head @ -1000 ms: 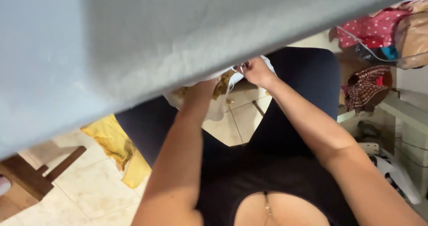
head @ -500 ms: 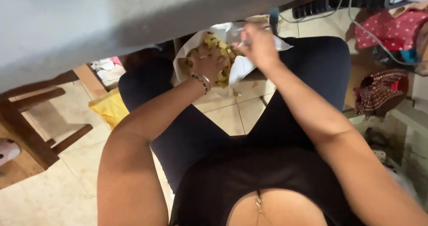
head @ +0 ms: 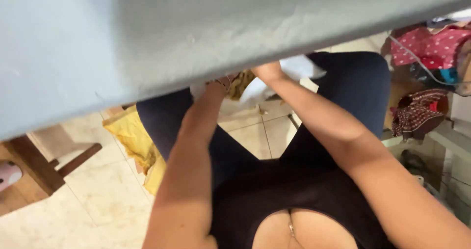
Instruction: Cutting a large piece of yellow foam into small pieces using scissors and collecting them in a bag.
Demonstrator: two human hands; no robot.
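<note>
A white bag (head: 260,89) with yellowish pieces (head: 241,83) inside sits between the knees, far from the body, near the scene's middle. A grey slab hides its upper part; its lower edge hangs crumpled.

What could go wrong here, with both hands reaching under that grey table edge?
1. The wide grey table edge hides most of both hands, so the left hand and right hand work largely unseen and may fumble.
2. The white wrapping with yellowish bits hangs between the knees over the pale tiled floor; pieces could drop.
3. The yellow cloth beside the leg might catch falling bits.
</note>
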